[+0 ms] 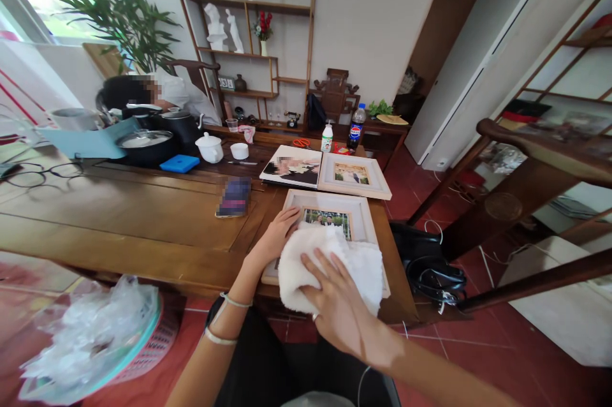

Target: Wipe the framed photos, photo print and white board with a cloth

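A white-framed photo (359,210) lies flat at the near right corner of the wooden table (143,215). A fluffy white cloth (306,254) covers its near half. My right hand (337,305) lies flat on the cloth with fingers spread, pressing it onto the frame. My left hand (277,235) rests on the frame's left edge, fingers stretched out, steadying it. A second framed photo (354,175) and an open photo album (291,166) lie just beyond.
A phone (233,196) lies left of the frames. Pots, a white teapot (209,147), a blue box (180,163), glasses (43,172) and bottles (356,126) fill the far side. A person sits behind. A bin with plastic (90,337) stands at lower left; a black bag (430,266) lies right.
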The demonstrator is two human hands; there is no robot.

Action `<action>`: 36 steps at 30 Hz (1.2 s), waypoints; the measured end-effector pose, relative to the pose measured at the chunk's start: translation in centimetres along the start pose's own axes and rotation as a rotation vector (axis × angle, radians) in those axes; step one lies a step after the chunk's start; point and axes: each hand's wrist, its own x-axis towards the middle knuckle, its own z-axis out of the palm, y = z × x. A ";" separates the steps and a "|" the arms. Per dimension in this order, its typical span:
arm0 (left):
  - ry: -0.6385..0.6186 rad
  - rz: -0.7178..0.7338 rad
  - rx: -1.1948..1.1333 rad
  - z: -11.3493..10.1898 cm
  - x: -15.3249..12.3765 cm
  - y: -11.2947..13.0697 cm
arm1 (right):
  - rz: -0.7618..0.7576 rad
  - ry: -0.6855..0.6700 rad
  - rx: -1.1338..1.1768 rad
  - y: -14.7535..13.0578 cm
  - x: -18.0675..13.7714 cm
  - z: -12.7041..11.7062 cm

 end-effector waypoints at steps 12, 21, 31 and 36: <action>0.027 -0.020 -0.032 0.2 0.0 -0.1 | 0.212 0.124 -0.083 3.2 2.8 -0.1; -0.022 0.012 -0.039 -0.3 0.0 0.1 | 0.159 0.052 -0.045 -1.5 2.2 0.8; 0.003 -0.048 -0.014 0.2 -0.2 0.1 | 0.323 0.135 -0.056 7.6 -4.4 -2.8; 0.001 -0.034 -0.015 0.1 -0.1 0.3 | 0.506 0.237 -0.108 12.7 0.0 -4.9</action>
